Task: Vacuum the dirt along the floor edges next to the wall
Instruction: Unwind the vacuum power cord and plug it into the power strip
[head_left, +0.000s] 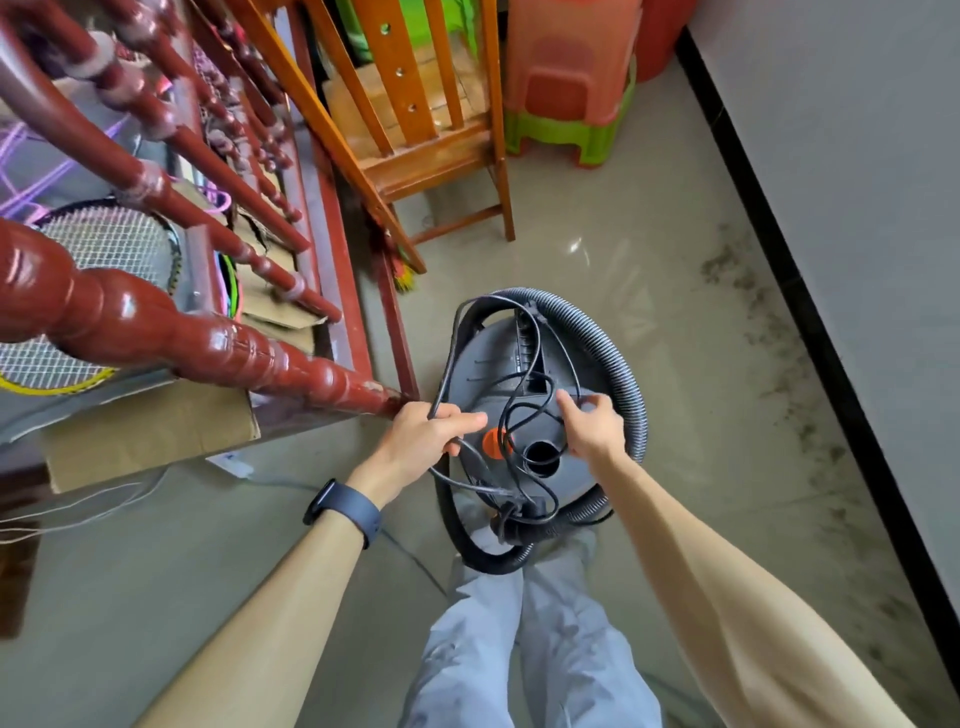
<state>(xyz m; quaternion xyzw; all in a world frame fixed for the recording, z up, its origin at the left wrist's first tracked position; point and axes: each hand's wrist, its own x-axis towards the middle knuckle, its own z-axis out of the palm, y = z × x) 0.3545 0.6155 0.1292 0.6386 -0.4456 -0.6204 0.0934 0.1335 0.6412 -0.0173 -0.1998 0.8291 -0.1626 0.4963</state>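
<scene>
The dirt (779, 364) lies in a dark, patchy band on the floor (649, 260) to the right of the vacuum (498, 374). It runs along the black skirting (810, 312) at the foot of the wall (857, 156). None of it looks touched, so I'd judge this to be set-up: freeing the machine before any cleaning.

The vacuum stands just ahead of the person's legs (519, 649). Its ribbed hose (621, 358) is coiled round the body, and the black cord (445, 364) lies in loose loops across the top. To do this well, I'd lift the loops off one at a time and carry them away from the vacuum rather than tug. The cord crosses itself and runs down by the hose at the vacuum's near side, where it could snag or knot.

The left hand (426, 436) is at the vacuum's left edge, knuckles up, its grip clamped round several strands of cord. The right hand (592, 426) reaches over the vacuum's top, fingers bent toward a loop. Whether its grip has closed on the cord or only touches it, I cannot tell.
</scene>
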